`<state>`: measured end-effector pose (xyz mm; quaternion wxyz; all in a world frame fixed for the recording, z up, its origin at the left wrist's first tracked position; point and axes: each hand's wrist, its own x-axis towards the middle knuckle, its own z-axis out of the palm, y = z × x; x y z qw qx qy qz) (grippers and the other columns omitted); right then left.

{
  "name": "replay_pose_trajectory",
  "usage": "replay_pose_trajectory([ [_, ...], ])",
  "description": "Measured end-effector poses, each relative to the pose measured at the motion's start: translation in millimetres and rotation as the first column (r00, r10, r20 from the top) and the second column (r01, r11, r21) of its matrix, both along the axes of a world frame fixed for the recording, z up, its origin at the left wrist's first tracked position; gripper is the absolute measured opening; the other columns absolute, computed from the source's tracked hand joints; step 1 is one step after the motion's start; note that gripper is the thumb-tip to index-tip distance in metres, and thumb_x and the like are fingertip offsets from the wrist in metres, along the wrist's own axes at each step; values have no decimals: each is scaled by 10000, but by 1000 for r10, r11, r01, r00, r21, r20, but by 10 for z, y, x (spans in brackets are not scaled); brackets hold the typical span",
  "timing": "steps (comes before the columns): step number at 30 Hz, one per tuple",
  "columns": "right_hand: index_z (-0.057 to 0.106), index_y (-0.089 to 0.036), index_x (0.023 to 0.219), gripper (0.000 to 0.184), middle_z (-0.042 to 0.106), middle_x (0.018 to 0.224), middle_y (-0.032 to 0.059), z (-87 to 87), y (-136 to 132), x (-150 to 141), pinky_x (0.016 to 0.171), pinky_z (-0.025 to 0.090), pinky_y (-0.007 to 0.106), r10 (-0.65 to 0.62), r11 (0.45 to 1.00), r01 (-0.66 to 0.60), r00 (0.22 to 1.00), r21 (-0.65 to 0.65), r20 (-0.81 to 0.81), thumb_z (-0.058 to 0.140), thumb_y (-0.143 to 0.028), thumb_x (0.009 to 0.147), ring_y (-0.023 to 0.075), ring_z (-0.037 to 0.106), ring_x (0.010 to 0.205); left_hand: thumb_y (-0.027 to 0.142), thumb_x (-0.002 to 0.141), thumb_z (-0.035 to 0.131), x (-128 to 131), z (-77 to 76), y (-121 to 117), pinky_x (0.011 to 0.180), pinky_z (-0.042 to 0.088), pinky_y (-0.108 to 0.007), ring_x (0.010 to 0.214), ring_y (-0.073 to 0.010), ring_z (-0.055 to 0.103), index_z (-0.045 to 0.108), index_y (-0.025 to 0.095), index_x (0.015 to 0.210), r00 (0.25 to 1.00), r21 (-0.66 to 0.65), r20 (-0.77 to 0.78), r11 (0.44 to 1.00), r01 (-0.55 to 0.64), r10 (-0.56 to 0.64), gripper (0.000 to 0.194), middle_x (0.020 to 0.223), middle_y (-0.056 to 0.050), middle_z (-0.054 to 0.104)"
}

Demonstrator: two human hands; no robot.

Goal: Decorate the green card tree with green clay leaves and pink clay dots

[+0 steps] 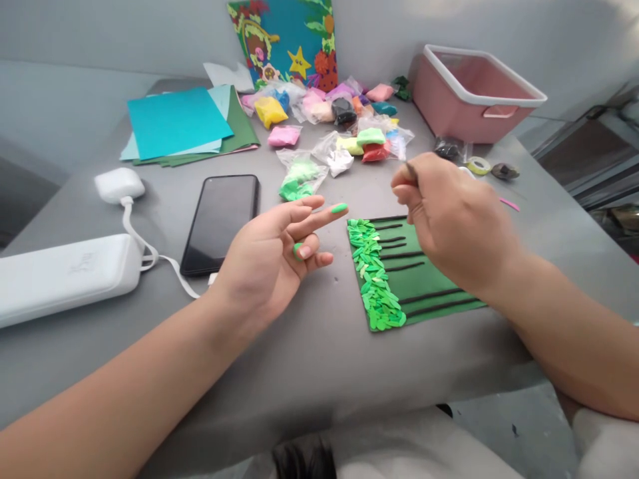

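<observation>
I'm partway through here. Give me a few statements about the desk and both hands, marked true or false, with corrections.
1. A small green piece sits on an outstretched finger of the left hand. True.
2. The right hand is spread wide open. False: the right hand's fingers are curled in.
3. Bright green leaf-like pieces crowd one end of the dark green sheet. True.
4. The phone lies on top of that sheet. False: the phone lies apart from it, to its left.
5. The picture's star is yellow. True.

The green card (412, 282) is partly covered by the right hand (454, 226); the power bank (70, 276) is cut off at the frame's left edge.
</observation>
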<state>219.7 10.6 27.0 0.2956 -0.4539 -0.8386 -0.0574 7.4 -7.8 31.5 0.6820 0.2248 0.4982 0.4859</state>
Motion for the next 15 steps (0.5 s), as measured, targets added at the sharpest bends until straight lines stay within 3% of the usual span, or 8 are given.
replay_pose_trajectory([
  [4, 642, -208, 1146, 220, 700, 870, 60, 15, -4, 5, 601, 426, 285, 16, 1000, -18, 993, 17, 116, 482, -307, 1032, 182, 642, 714, 117, 860, 583, 6, 12, -14, 542, 539, -247, 418, -27, 379, 613, 150, 1022, 1000, -11, 10, 1000, -2, 2, 168, 1075, -107, 765],
  [8, 542, -188, 1272, 292, 675, 803, 27, 31, -38, -2, 496, 308, 258, 4, 993, 16, 986, -117, 169, 480, -321, 1019, 127, 492, 530, 127, 866, 566, 27, 17, -19, 546, 547, -259, 417, -31, 391, 624, 150, 1010, 1000, -15, -21, 1000, 20, -20, 157, 1069, -116, 761],
  [10, 525, -202, 1191, 211, 633, 755, -12, 34, -43, -13, 476, 268, 242, 15, 988, 8, 988, -152, 152, 457, -269, 1003, 98, 390, 479, 125, 854, 568, 34, 8, -24, 550, 553, -267, 414, -31, 388, 636, 147, 997, 998, 22, -60, 999, 34, -32, 160, 1017, -110, 759],
  [12, 538, -216, 1040, 101, 591, 726, -24, 30, -34, -23, 486, 256, 244, 31, 995, -17, 990, -99, 139, 454, -226, 985, 99, 371, 499, 135, 833, 594, 33, -8, -31, 553, 556, -272, 445, -63, 458, 656, 148, 983, 993, 82, -110, 996, 45, -36, 163, 842, -70, 728],
  [15, 554, -211, 892, 162, 583, 769, 9, 22, -19, -41, 557, 315, 270, 79, 997, -77, 988, -24, 133, 430, -187, 995, 126, 453, 611, 171, 816, 620, 24, -32, -47, 547, 550, -271, 662, -206, 666, 698, 154, 967, 984, 157, -175, 985, 65, -37, 171, 530, 9, 514],
])
